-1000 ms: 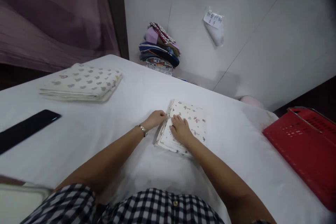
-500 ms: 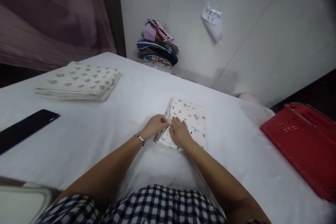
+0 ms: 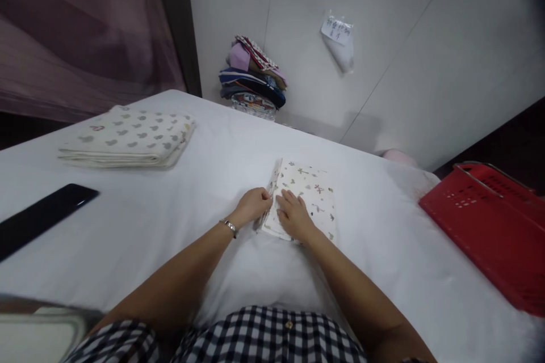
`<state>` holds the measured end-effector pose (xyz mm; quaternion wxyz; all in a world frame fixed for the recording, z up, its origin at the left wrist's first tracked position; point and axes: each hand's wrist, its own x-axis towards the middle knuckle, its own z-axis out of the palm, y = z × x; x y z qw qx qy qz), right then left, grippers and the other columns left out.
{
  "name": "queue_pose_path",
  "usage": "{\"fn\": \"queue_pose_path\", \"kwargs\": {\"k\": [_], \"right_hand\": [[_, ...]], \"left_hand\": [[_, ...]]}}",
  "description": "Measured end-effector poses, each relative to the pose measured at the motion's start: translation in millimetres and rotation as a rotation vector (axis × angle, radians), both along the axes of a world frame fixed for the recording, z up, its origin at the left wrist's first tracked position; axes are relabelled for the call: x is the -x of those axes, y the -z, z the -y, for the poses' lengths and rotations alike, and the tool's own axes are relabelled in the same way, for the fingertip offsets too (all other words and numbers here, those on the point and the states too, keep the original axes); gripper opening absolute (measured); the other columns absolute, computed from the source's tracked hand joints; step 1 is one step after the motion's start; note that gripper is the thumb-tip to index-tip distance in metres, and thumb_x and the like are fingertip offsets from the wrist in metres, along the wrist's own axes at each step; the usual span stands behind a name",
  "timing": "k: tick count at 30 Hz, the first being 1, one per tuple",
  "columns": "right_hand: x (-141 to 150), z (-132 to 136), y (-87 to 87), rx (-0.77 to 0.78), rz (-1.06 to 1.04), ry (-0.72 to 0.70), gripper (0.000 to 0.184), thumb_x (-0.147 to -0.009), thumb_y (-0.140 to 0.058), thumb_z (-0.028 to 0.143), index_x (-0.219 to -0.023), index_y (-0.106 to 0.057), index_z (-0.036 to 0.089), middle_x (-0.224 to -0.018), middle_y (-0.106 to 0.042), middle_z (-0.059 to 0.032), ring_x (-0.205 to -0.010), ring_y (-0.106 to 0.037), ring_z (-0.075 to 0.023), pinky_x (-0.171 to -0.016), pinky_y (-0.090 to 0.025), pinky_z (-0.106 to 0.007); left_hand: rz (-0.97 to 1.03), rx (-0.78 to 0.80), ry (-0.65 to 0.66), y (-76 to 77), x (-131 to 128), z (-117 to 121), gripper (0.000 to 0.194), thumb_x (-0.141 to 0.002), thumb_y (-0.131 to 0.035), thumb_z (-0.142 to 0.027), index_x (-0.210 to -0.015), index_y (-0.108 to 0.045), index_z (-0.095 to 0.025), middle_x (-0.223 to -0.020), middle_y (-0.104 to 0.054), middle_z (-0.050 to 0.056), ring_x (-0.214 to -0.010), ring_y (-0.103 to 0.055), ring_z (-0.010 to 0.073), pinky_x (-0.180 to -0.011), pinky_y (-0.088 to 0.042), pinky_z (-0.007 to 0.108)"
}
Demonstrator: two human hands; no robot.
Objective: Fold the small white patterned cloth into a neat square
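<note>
A small folded cloth (image 3: pixel 317 195), cream with little printed figures, lies on the white-covered table. Its layered left side faces my left hand (image 3: pixel 254 204), which wears a bracelet and has its fingers closed on that edge. What lies between those fingertips is partly hidden. Flat on top of the cloth, near the left side, rests my right hand (image 3: pixel 294 216), fingers stretched out and slightly apart.
A larger folded cloth (image 3: pixel 131 136) with grey prints lies at the left, behind a long black object (image 3: pixel 46 212). At the right stands a red basket (image 3: pixel 489 227). Beyond the far table edge is a stack of folded clothes (image 3: pixel 253 76); a paper in plastic hangs on the wall.
My left hand has shifted slightly along the cloth's left edge, where the layers now sit closer together. My right hand stays flat on top. The view has tilted a little.
</note>
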<state>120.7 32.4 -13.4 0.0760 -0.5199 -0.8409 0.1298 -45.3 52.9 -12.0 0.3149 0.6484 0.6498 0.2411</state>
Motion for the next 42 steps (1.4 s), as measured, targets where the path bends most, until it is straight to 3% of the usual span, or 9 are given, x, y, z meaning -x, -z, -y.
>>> {"fn": "queue_pose_path", "kwargs": {"k": [6, 13, 18, 22, 26, 32, 35, 39, 42], "right_hand": [[-1, 6, -2.7, -0.011, -0.041, -0.007, 0.045, -0.088, -0.038, 0.024, -0.133, -0.043, 0.02, -0.146, -0.032, -0.0085, -0.136, -0.024, -0.0237, -0.109, -0.017, -0.049], [8, 8, -5.1, 0.03, -0.029, -0.078, 0.052, -0.091, -0.034, 0.032, -0.14, -0.031, 0.016, -0.149, -0.024, -0.0082, -0.138, -0.018, -0.0225, -0.109, -0.014, -0.051], [10, 12, -2.1, 0.008, 0.01, -0.071, 0.051, -0.092, -0.03, 0.032, -0.141, -0.03, 0.017, -0.15, -0.022, -0.0071, -0.138, -0.017, -0.0213, -0.111, -0.012, -0.049], [11, 14, -2.4, -0.011, 0.043, -0.081, 0.051, -0.092, -0.03, 0.03, -0.142, -0.029, 0.015, -0.149, -0.022, -0.0083, -0.138, -0.017, -0.022, -0.11, -0.014, -0.05], [11, 14, -2.9, -0.019, 0.065, -0.085, 0.052, -0.092, -0.031, 0.03, -0.142, -0.027, 0.016, -0.149, -0.022, -0.009, -0.138, -0.017, -0.0223, -0.11, -0.015, -0.05], [6, 12, -1.1, 0.026, -0.011, -0.076, 0.054, -0.091, -0.033, 0.03, -0.144, -0.023, 0.02, -0.15, -0.022, -0.0068, -0.138, -0.017, -0.0195, -0.111, -0.015, -0.048], [5, 11, -0.5, 0.043, -0.043, -0.066, 0.055, -0.091, -0.033, 0.031, -0.144, -0.022, 0.02, -0.15, -0.021, -0.0064, -0.139, -0.016, -0.0189, -0.111, -0.014, -0.047], [6, 12, -2.1, 0.043, -0.033, -0.069, 0.054, -0.091, -0.032, 0.032, -0.144, -0.024, 0.02, -0.15, -0.021, -0.0059, -0.139, -0.015, -0.0194, -0.111, -0.012, -0.047], [8, 13, -4.2, 0.045, -0.008, -0.074, 0.054, -0.091, -0.032, 0.032, -0.144, -0.024, 0.019, -0.15, -0.021, -0.0064, -0.139, -0.015, -0.0204, -0.111, -0.012, -0.048]], "left_hand": [[0.002, 0.0, 0.01, 0.1, 2, -1, 0.008, -0.069, -0.054, -0.024, -0.066, -0.059, -0.018, -0.065, -0.065, -0.001, -0.061, -0.055, 0.0131, -0.054, -0.035, 0.023], [0.1, 0.002, -0.005, 8.0, 3, -3, 0.009, -0.072, -0.052, -0.023, -0.07, -0.06, -0.018, -0.069, -0.064, -0.001, -0.064, -0.056, 0.0129, -0.057, -0.038, 0.022], [0.019, -0.118, -0.093, 12.2, -2, -2, 0.024, -0.081, -0.048, -0.033, -0.093, -0.061, -0.018, -0.095, -0.067, 0.005, -0.083, -0.059, 0.0162, -0.071, -0.041, 0.025], [0.024, -0.072, -0.075, 11.9, -6, -4, 0.038, -0.085, -0.045, -0.041, -0.113, -0.054, -0.017, -0.102, -0.066, 0.009, -0.094, -0.06, 0.02, -0.08, -0.04, 0.028], [0.165, 0.016, -0.125, 13.3, -4, -10, 0.046, -0.081, -0.05, -0.047, -0.114, -0.053, -0.014, -0.1, -0.067, 0.01, -0.093, -0.061, 0.0209, -0.082, -0.042, 0.028], [0.58, 0.24, -0.21, 11.3, -2, -12, 0.055, -0.077, -0.058, -0.042, -0.121, -0.043, -0.012, -0.098, -0.065, 0.011, -0.07, -0.063, 0.0148, -0.055, -0.046, 0.023], [0.693, 0.326, -0.212, 7.4, 2, -13, 0.059, -0.074, -0.061, -0.042, -0.121, -0.042, -0.012, -0.091, -0.067, 0.009, -0.066, -0.062, 0.0129, -0.051, -0.043, 0.021], [0.628, 0.355, -0.081, 5.0, 9, -17, 0.049, -0.07, -0.06, -0.053, -0.096, -0.055, -0.012, -0.083, -0.068, 0.007, -0.063, -0.061, 0.0131, -0.051, -0.041, 0.022], [0.421, 0.294, -0.05, 5.4, 9, -16, 0.052, -0.071, -0.056, -0.057, -0.098, -0.057, -0.012, -0.084, -0.069, 0.01, -0.069, -0.063, 0.0175, -0.055, -0.041, 0.024]]}}
